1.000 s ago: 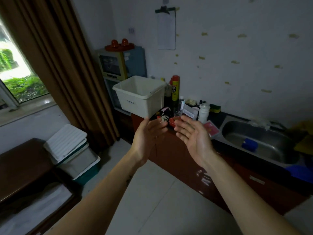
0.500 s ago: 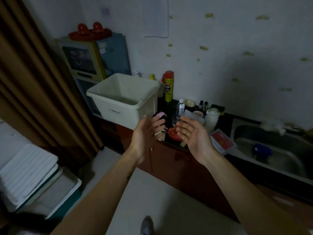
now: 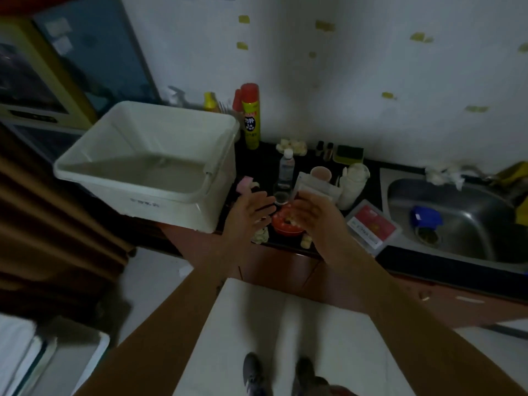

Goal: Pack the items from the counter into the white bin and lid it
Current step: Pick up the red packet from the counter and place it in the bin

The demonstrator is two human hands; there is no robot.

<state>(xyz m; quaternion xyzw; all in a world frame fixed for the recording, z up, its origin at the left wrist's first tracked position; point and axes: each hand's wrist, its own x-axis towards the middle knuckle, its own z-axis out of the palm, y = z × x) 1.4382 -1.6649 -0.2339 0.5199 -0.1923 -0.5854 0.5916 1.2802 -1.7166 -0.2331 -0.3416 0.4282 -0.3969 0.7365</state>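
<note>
Both hands are reaching out over the front edge of the dark worktop (image 3: 380,258), palms turned toward each other and fingers spread apart, gripping nothing. The left hand (image 3: 250,215) is hovering just right of the white bin (image 3: 160,207), which is sitting open and unlidded at the left end of the worktop, its inside looking bare. The right hand (image 3: 311,215) is hanging over a red round dish (image 3: 285,227) near the front edge. Behind the hands a clear water bottle (image 3: 286,167) is standing upright, with a yellow spray can (image 3: 250,115) at the back edge beside the bin. A flat red-and-white box (image 3: 371,225) is lying at the front edge, next to the steel sink (image 3: 463,224) on the right.
</note>
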